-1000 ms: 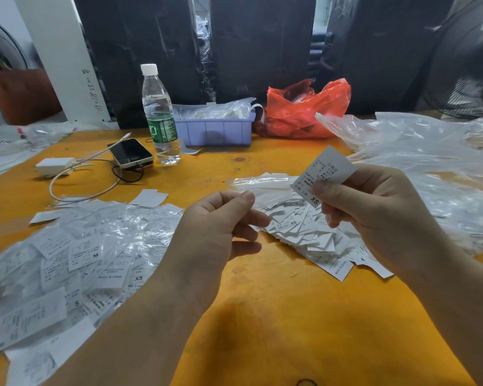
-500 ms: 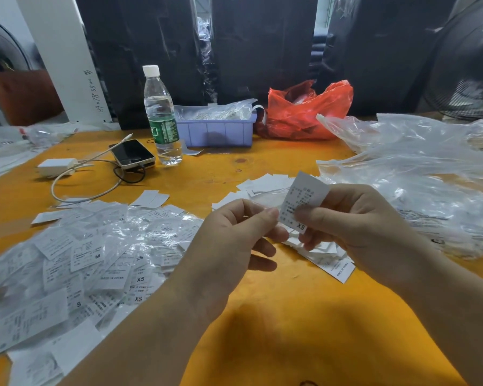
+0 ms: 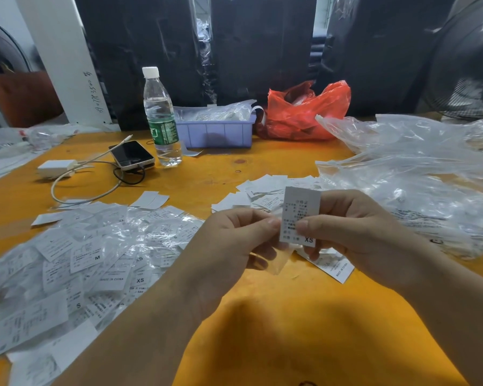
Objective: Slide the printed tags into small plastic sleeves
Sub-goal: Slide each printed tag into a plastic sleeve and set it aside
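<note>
- A person's two bare hands met above an orange table [image 3: 262, 344], seen from a head camera looking down.
- The right hand [image 3: 357, 232] pinched a white printed tag [image 3: 300, 215] marked XS between thumb and curled fingers, holding it upright just right of the frame's centre.
- The left hand [image 3: 229, 246] pinched a small clear plastic sleeve [image 3: 279, 260] with thumb and forefinger together; the sleeve hung directly below the tag's lower edge, and whether the tag had entered it could not be told.
- At 9 o'clock from the hands lay a spread of tags already in sleeves [image 3: 81, 260], showing sizes M, S and XS.
- At 12 o'clock, just behind the hands, lay a heap of loose tags [image 3: 262, 188].
- At 2 o'clock sat crumpled clear plastic bags [image 3: 416, 174].
- Farther back, around 11 o'clock, stood a water bottle [image 3: 161, 118] beside a phone [image 3: 131, 154], with a white charger [image 3: 56, 167] and cable nearby.
- At 12 o'clock at the table's far edge sat a lilac tray [image 3: 215, 132], with a red bag [image 3: 304, 112] to its right.
</note>
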